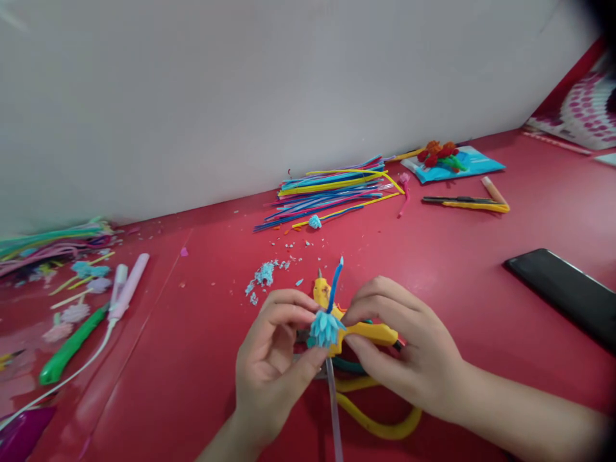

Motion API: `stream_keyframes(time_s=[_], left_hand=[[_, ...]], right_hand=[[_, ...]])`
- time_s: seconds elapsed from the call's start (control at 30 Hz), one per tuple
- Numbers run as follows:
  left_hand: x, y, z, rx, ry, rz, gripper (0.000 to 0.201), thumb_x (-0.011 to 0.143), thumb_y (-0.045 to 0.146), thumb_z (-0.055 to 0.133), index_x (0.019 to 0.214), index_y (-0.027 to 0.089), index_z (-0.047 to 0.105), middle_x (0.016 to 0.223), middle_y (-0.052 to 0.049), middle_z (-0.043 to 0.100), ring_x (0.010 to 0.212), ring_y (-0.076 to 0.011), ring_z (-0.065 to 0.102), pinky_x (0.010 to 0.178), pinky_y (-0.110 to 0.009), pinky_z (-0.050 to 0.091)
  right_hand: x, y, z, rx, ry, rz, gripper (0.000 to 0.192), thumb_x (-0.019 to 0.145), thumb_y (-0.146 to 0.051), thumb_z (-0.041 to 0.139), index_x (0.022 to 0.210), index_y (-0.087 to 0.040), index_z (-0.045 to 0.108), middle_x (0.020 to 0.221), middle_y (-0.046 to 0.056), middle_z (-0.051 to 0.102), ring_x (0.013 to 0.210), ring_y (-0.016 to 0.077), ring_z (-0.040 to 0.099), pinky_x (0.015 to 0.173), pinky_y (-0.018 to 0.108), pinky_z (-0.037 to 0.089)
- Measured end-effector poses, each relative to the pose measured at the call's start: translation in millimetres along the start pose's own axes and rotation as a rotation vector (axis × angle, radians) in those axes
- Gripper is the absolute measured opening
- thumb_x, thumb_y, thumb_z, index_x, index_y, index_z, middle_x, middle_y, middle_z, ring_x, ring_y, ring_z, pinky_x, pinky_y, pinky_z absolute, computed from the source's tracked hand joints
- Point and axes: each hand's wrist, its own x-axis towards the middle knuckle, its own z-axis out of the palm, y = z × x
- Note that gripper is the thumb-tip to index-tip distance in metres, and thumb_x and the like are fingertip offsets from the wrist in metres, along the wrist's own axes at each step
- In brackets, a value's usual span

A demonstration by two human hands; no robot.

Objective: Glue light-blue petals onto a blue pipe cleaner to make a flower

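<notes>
While both hands meet over the middle of the red desk (192, 359), the left hand (269, 372) pinches a small light-blue fuzzy tuft (326, 327) between thumb and forefinger, its other fingers curled loosely below. That tuft sits on a blue pipe-cleaner stem (335, 282) which rises from it, tilted a little to the right. The right hand (409, 353) has its fingers pressed together at the tuft's right side, touching it or the stem; which one I cannot tell. Just behind and under the tuft lies a yellow hot-glue gun (370, 332), nozzle pointing away, with a clear glue stick (332, 398) running toward the camera and a yellow loop (380, 423) below it.

By my judgement the step in hand is shaping or seating the tuft on its stem. A next move would call for a steady pinch on the stem and gentle fingertip work, so the fluff is not crushed or pulled loose.

Light-blue trimmings (262, 276) lie just beyond the hands, a bundle of coloured pipe cleaners (332, 192) farther back by the wall, and a black phone (563, 292) well to the right.
</notes>
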Motion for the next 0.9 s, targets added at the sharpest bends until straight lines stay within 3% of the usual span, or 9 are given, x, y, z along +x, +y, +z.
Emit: stream_keyframes(time_s=[0.13, 0.33, 0.7, 0.9], left_hand=[[0.6, -2.2, 2.9, -0.046, 0.002, -0.065, 0.031, 0.071, 0.012, 0.066, 0.098, 0.027, 0.061, 0.103, -0.004, 0.052, 0.091, -0.0164, 0.054, 0.073, -0.025, 0.049], [-1.9, 0.1, 2.9, 0.164, -0.032, 0.031, 0.032, 0.071, 0.006, 0.063, 0.098, 0.025, 0.062, 0.105, -0.005, 0.049, 0.099, -0.0169, 0.050, 0.078, -0.024, 0.048], [-1.9, 0.5, 5.1, 0.174, -0.024, -0.009, 0.032, 0.070, 0.008, 0.065, 0.097, 0.026, 0.063, 0.111, -0.007, 0.047, 0.102, -0.0194, 0.051, 0.076, -0.026, 0.050], [-6.6, -2.0, 2.4, 0.221, -0.049, 0.118, 0.047, 0.068, -0.001, 0.062, 0.106, 0.027, 0.056, 0.115, -0.008, 0.043, 0.101, -0.0212, 0.051, 0.078, -0.033, 0.052]], right_hand=[[1.1, -0.8, -0.6, 0.021, 0.021, 0.013, 0.012, 0.077, -0.013, 0.055, 0.085, -0.021, 0.057, 0.078, 0.003, 0.058, 0.073, 0.0158, 0.055, 0.068, 0.031, 0.045], [0.9, -0.3, -2.0, -0.003, 0.029, -0.023, 0.013, 0.075, -0.010, 0.055, 0.084, -0.019, 0.056, 0.079, 0.003, 0.058, 0.073, 0.0145, 0.053, 0.068, 0.030, 0.043], [-0.5, -0.2, -1.1, -0.021, 0.026, -0.052, 0.014, 0.075, -0.010, 0.056, 0.085, -0.019, 0.056, 0.079, 0.002, 0.057, 0.074, 0.0149, 0.053, 0.069, 0.031, 0.044], [2.8, 11.3, -11.8, -0.137, 0.027, -0.160, 0.033, 0.082, -0.007, 0.049, 0.110, -0.022, 0.056, 0.115, 0.009, 0.051, 0.098, 0.0173, 0.051, 0.083, 0.034, 0.046]])
